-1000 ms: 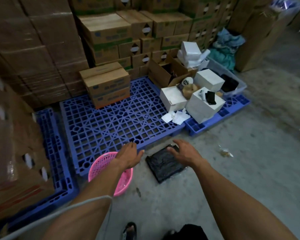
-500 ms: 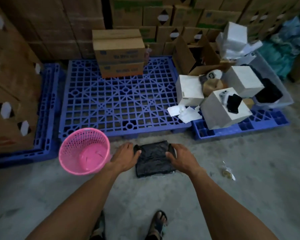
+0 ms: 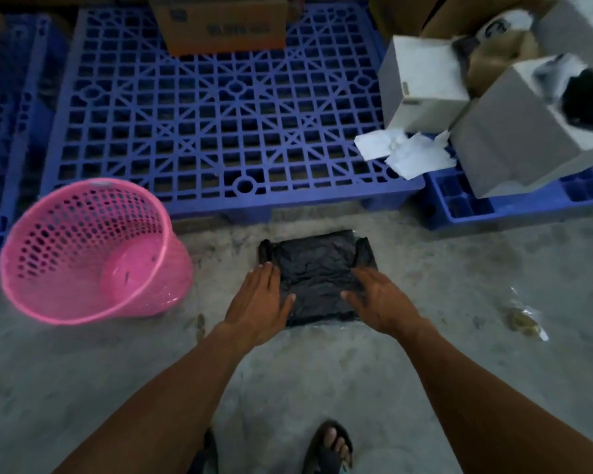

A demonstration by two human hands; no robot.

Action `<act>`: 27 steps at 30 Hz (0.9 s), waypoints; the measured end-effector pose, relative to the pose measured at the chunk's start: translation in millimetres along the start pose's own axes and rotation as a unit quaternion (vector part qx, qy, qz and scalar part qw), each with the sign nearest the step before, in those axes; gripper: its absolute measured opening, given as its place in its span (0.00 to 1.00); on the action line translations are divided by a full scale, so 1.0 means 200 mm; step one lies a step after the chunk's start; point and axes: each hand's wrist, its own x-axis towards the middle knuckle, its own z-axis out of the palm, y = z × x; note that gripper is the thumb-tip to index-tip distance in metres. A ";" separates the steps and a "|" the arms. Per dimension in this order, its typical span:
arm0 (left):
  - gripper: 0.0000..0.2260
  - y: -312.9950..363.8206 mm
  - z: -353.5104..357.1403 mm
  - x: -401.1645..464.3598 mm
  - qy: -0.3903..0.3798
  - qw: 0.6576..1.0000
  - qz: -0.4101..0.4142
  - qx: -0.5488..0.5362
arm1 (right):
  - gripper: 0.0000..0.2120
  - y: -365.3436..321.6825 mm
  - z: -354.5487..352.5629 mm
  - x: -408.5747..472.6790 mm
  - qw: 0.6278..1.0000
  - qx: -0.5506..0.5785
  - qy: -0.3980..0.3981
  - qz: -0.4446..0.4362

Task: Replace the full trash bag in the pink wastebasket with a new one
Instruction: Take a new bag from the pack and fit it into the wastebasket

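Head view: we look down at our own two bare arms reaching to a concrete floor (image 3: 459, 336).
Folded bag: a flat, folded black trash bag (image 3: 317, 268) lies on the floor, just in front of the blue pallet's near edge.
Wastebasket: the pink wastebasket (image 3: 83, 248) stands on the floor to the left of the bag, apart from it, tilted so that we see its inside and bottom; we see no liner in it.
Left hand: our left hand (image 3: 259, 302) lies palm down at the bag's left edge, fingers (image 3: 269, 271) straight and close together, thumb resting on the black plastic; it grips nothing.
Right hand: our right hand (image 3: 379, 299) lies palm down on the bag's right side, fingers spread a little and flat on the plastic, nothing pinched that we can tell.
Pallet: the blue plastic pallet (image 3: 220, 124) is beyond the bag, with a brown cardboard box (image 3: 220, 25) at its far edge.
White boxes: beyond and to the right of the bag, white cartons (image 3: 421, 80) sit with crumpled white paper (image 3: 404, 152) before them.
Wrapper: a clear crumpled wrapper (image 3: 524, 319) lies on the floor right of the bag.
Foot: our sandalled foot (image 3: 332, 446) shows below the bag.
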 end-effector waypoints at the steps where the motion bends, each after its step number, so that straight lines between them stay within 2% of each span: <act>1: 0.38 -0.02 0.10 0.06 -0.003 1.000 0.002 0.003 | 0.31 0.06 0.09 0.06 1.000 0.000 0.000 0.000; 5: 0.32 -0.11 0.47 0.33 -0.025 0.999 0.015 0.023 | 0.32 0.28 0.42 0.28 1.000 -0.025 0.001 0.000; 11: 0.33 -0.24 0.94 0.70 0.018 0.998 0.037 0.044 | 0.33 0.54 0.82 0.64 0.997 -0.049 0.050 -0.021; 15: 0.37 -0.30 1.17 0.92 0.046 0.996 0.058 0.054 | 0.40 0.70 0.98 0.88 0.988 -0.092 0.104 -0.073; 18: 0.41 -0.33 1.28 1.07 0.084 0.993 0.060 0.055 | 0.43 0.78 1.02 1.04 0.978 -0.140 0.130 -0.077; 21: 0.40 -0.37 1.34 1.21 0.117 0.990 0.066 0.046 | 0.44 0.83 1.05 1.17 0.979 -0.127 0.149 -0.062; 27: 0.44 -0.47 1.39 1.36 0.104 0.988 0.112 0.039 | 0.47 0.89 1.15 1.24 0.986 -0.067 0.129 -0.078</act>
